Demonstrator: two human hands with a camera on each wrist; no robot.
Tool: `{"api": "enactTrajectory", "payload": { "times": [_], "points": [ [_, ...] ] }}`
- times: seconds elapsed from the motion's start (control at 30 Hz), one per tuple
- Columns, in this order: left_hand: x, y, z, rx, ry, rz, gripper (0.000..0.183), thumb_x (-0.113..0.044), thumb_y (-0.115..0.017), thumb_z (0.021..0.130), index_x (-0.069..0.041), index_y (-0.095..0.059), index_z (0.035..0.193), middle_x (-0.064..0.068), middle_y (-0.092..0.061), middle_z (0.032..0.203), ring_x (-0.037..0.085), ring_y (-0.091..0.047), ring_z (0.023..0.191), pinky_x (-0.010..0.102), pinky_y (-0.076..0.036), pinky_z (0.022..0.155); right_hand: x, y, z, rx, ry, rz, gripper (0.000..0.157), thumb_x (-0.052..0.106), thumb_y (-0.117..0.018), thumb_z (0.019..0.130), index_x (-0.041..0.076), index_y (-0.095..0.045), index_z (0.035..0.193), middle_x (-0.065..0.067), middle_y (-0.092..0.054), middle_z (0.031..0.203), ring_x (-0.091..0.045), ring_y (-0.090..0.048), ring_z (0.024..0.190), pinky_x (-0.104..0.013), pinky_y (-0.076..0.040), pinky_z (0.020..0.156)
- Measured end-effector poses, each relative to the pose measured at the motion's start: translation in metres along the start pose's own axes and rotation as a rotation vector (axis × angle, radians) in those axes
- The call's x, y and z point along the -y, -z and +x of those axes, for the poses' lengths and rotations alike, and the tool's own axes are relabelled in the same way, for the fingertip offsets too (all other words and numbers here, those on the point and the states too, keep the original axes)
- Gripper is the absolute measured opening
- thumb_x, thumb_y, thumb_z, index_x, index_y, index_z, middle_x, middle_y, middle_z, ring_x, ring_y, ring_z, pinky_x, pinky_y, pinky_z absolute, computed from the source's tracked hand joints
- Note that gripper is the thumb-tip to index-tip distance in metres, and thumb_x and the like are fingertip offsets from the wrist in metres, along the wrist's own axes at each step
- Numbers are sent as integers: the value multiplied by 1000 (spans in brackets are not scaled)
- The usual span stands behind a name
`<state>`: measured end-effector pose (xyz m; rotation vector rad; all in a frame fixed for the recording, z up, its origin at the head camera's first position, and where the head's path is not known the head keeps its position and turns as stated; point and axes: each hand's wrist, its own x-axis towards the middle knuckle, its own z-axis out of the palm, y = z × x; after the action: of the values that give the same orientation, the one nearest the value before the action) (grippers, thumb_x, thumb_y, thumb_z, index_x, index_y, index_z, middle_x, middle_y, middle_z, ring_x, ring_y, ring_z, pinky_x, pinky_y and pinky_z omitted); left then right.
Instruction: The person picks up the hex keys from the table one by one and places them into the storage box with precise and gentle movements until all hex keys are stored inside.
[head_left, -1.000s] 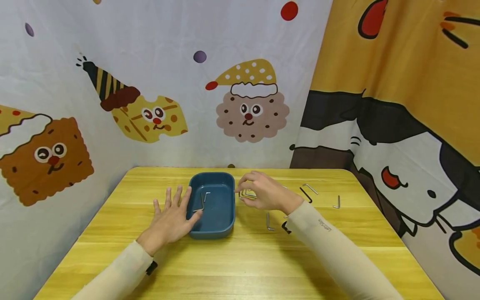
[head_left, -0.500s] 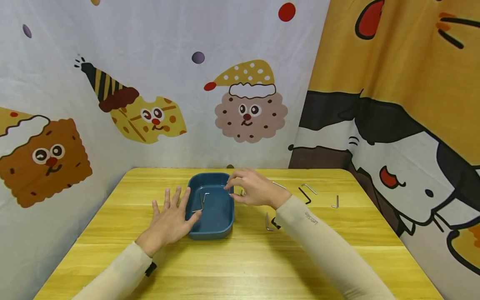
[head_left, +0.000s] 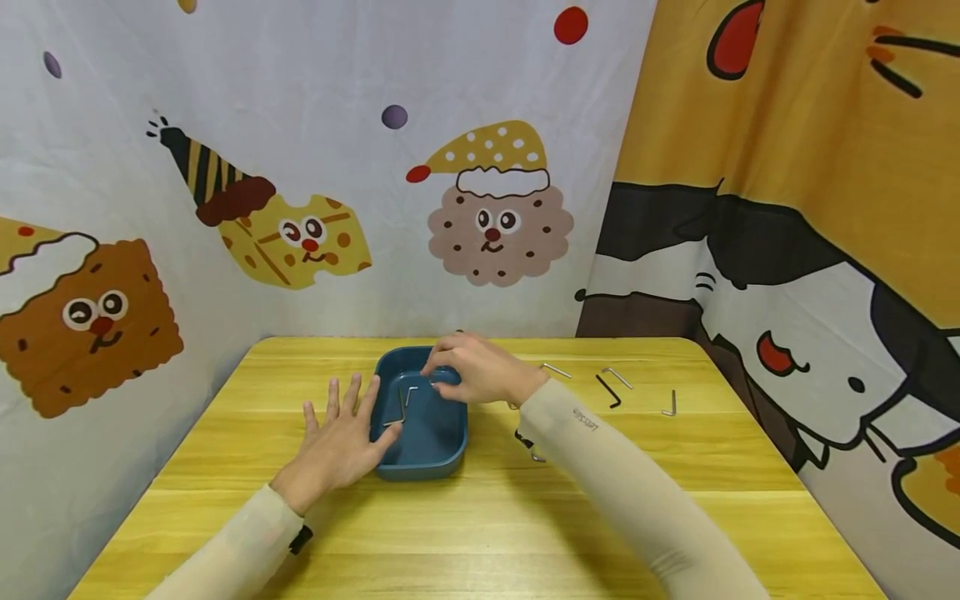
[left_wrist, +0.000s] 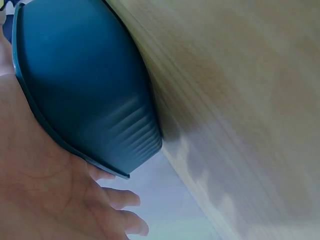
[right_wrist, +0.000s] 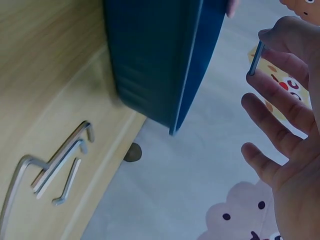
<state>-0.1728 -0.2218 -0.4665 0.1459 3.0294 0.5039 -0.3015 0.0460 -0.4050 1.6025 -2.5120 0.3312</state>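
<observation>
Right hand (right_wrist: 303, 150) pinching 1 thin metal piece (right_wrist: 256, 59), blue tray (right_wrist: 145, 60), 4 L-shaped keys (right_wrist: 62, 154) on wooden table (right_wrist: 50, 65)

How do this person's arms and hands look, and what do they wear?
The left sleeve and right sleeve are pale cream and long, reaching the wrists; small dark lettering marks the right one. The left hand and right hand wear no gloves. A small black piece shows at each wrist.
</observation>
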Motion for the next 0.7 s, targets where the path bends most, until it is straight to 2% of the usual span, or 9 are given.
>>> {"api": "enactTrajectory", "payload": {
  "times": [0.23, 0.47, 0.7],
  "points": [
    [0, 0, 1, 0, -3, 4, 99, -71, -49, 118, -11, -14, 189, 30, -6, 195, 64, 7, 179, 99, 4, 130, 3, -1, 24, 39, -9, 41, 29, 27, -81, 111, 17, -86, 138, -4, -80, 135, -18, -78, 114, -34, -68, 102],
    [1, -1, 2, 9, -4, -4, 103, -77, -44, 116, -12, -12, 189, 28, -4, 196, 64, 10, 179, 98, 6, 129, 7, -4, 44, 91, -32, 56, 32, 29, -79, 113, 15, -84, 142, -7, -78, 142, -25, -80, 124, -39, -67, 110],
    [0, -1, 2, 17, 1, 6, 105, -82, -40, 115, -13, -11, 189, 28, -4, 196, 64, 9, 179, 99, 5, 129, 10, -14, 64, 141, -57, 53, 32, 27, -78, 114, 16, -84, 143, -6, -80, 141, -26, -80, 128, -38, -66, 111]
  ]
}}
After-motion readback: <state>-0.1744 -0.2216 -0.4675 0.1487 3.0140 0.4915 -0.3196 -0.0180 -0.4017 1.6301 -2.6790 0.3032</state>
